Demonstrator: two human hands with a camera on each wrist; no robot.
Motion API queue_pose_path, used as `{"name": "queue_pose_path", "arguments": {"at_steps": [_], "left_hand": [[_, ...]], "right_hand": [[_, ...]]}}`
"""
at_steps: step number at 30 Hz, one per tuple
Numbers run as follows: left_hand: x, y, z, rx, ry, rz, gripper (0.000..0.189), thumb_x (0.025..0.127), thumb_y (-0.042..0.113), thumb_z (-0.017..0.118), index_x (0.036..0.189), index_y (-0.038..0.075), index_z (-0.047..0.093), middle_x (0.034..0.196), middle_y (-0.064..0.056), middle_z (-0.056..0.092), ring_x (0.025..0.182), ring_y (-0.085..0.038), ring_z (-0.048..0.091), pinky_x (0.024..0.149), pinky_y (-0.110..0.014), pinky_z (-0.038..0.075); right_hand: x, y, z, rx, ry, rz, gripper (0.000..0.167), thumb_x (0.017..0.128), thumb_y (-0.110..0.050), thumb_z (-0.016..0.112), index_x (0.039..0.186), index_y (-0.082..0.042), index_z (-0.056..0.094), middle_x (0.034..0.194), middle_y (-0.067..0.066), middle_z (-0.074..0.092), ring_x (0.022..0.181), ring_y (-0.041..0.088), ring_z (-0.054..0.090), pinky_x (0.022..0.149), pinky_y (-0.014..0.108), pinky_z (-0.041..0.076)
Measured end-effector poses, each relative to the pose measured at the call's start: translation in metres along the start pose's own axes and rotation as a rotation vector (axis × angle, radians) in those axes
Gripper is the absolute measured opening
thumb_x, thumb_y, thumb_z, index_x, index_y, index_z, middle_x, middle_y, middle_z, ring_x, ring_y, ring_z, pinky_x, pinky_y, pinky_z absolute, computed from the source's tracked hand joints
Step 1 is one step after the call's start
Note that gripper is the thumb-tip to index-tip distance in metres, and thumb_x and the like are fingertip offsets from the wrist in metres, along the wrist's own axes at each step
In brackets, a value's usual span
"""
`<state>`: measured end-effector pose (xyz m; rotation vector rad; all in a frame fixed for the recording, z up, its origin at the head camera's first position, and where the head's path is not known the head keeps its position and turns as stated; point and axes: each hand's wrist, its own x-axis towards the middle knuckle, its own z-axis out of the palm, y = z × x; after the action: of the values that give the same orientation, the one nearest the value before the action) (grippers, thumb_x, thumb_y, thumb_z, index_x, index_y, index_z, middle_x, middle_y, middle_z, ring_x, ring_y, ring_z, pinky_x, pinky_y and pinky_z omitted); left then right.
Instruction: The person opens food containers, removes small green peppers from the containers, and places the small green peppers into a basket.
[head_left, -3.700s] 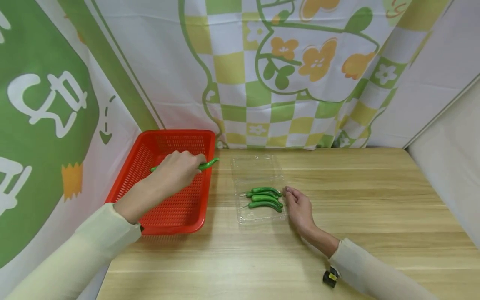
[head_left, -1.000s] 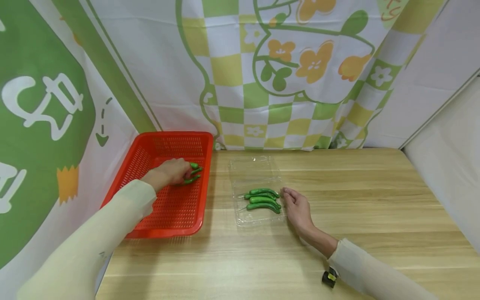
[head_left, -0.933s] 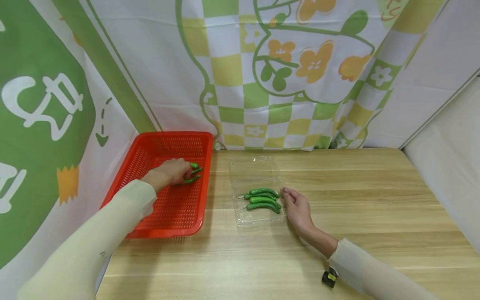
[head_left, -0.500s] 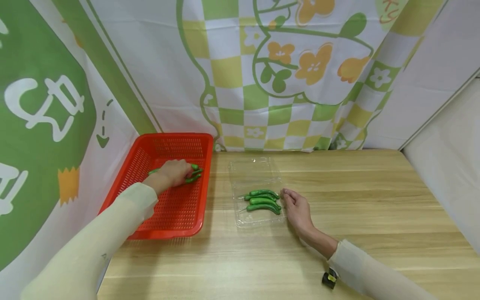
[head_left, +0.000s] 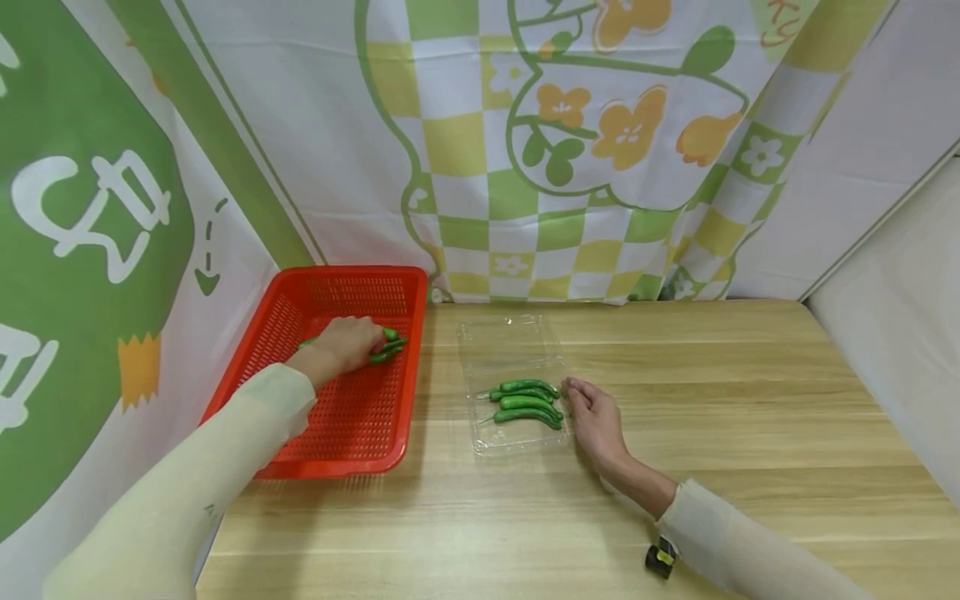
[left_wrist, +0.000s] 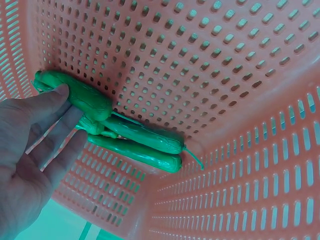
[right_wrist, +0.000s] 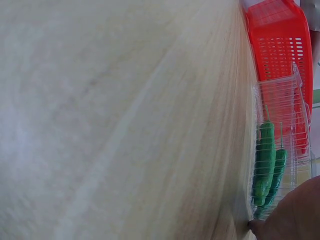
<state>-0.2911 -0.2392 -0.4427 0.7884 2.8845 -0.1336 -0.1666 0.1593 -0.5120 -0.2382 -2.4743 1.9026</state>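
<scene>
Inside the red basket [head_left: 352, 429], my left hand [head_left: 341, 346] pinches a green chili pepper [left_wrist: 90, 102], thumb on top and fingers below. More green peppers [left_wrist: 145, 154] lie against it on the perforated floor. To the right, an open clear plastic clamshell box [head_left: 506, 340] holds several green peppers [head_left: 528, 402] side by side in its near half. My right hand [head_left: 597, 417] holds the box's right edge between thumb and curled fingers; the right wrist view shows only part of that hand [right_wrist: 290, 215].
A wooden table [head_left: 720, 400] carries both containers. A patterned curtain [head_left: 517, 192] hangs along the back edge, and a green-and-white printed panel [head_left: 90, 208] stands at the left. A small black object with a yellow mark [head_left: 660, 558] is by the right sleeve.
My left hand, earlier raised over the basket with a pepper, is now down inside it. In the last second the nearest basket pepper has shifted closer to the others. The right hand stays put.
</scene>
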Motion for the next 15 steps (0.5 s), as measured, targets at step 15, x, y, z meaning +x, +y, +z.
{"name": "queue_pose_path", "arguments": {"at_steps": [15], "left_hand": [[0.0006,-0.0008,-0.0022,0.016,-0.005,-0.026,0.04,0.088,-0.007,0.068,0.061,0.019,0.055,0.066,0.0,0.048,0.064,-0.02,0.045,0.061,-0.035,0.046]], "right_hand": [[0.0001,0.0,-0.0001,0.0,0.006,0.002,0.036,0.11,-0.007,0.051,0.14,0.01,0.06,0.14,0.025,0.065,0.126,0.03,0.063,0.085,0.01,0.05]]}}
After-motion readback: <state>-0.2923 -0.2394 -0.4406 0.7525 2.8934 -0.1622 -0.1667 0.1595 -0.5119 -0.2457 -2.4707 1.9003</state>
